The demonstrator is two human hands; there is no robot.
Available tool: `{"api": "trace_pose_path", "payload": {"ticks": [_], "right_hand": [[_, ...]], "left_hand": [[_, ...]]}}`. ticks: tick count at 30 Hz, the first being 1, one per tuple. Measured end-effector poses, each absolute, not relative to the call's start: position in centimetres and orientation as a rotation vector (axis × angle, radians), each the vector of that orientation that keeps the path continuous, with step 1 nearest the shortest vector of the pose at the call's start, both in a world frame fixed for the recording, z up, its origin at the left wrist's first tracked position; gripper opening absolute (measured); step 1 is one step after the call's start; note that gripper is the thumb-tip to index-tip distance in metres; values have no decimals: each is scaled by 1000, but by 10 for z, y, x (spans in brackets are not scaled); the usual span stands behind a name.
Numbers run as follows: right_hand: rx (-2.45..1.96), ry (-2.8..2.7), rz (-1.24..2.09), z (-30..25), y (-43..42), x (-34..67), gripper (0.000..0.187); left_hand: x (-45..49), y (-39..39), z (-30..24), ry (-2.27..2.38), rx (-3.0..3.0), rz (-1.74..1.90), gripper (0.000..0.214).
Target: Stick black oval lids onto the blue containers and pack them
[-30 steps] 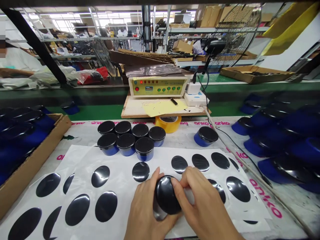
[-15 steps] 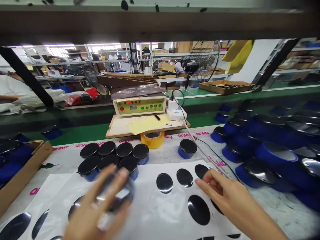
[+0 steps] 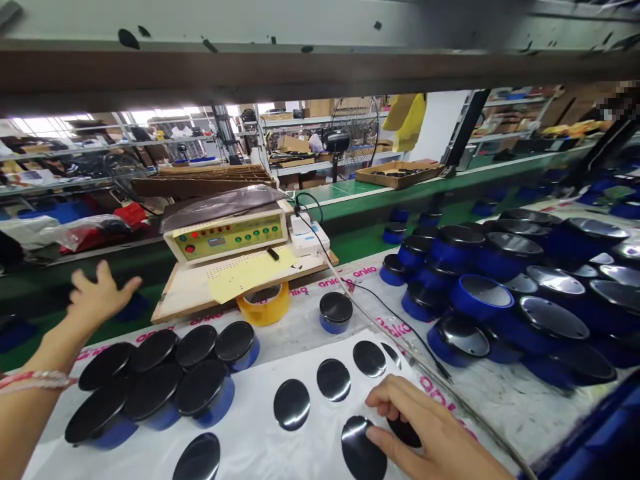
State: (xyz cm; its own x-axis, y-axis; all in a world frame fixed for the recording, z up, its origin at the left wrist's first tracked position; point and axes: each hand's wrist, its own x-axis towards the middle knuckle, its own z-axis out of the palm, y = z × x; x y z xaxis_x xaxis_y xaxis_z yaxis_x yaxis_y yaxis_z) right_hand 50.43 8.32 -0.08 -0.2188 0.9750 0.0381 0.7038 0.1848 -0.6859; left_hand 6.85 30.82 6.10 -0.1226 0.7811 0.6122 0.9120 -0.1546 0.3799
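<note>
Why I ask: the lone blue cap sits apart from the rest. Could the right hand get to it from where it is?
Probably yes. The right hand rests on the white sheet, and only flat black discs lie between it and the lone blue cap; the cable passes beside it.

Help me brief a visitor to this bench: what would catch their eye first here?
Probably the heap of blue tubs with glossy black lids piled on the right, and the tidy cluster of lidded tubs at front left. Between them lies a white sheet dotted with shiny black discs, where the right hand rests its fingertips on a disc; the left hand is raised, open and empty, at far left.
</note>
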Motion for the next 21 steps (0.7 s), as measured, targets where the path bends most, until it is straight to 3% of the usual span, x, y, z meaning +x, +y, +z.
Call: {"api": "trace_pose_path", "payload": {"ticks": [3, 6, 9, 10, 14, 18, 21], "right_hand": [[-1588, -2026, 840, 9, 84, 499, 16], [-1564, -2172, 875, 13, 88, 487, 38], [-1577, -2307, 858, 11, 93, 476, 49], [-1592, -2327, 853, 9, 94, 473, 49], [-1600, -2415, 853, 3, 98, 470, 43], [-1492, -2416, 857, 3, 97, 475, 53], [-1427, -2380, 961, 4, 97, 481, 50]], "left_hand": [[155, 267, 89, -1738, -1942, -1200, 35], [261, 230, 74, -1422, -2643, -1032, 29], [337, 219, 35, -1465, -3039, -793, 67], [350, 218, 26, -1476, -3130, -806, 62], [344, 195, 22, -1627, -3140, -1022, 48], [298, 129, 13, -1897, -3021, -1280, 49], [273, 94, -15, -1839, -2936, -1362, 54]]}}
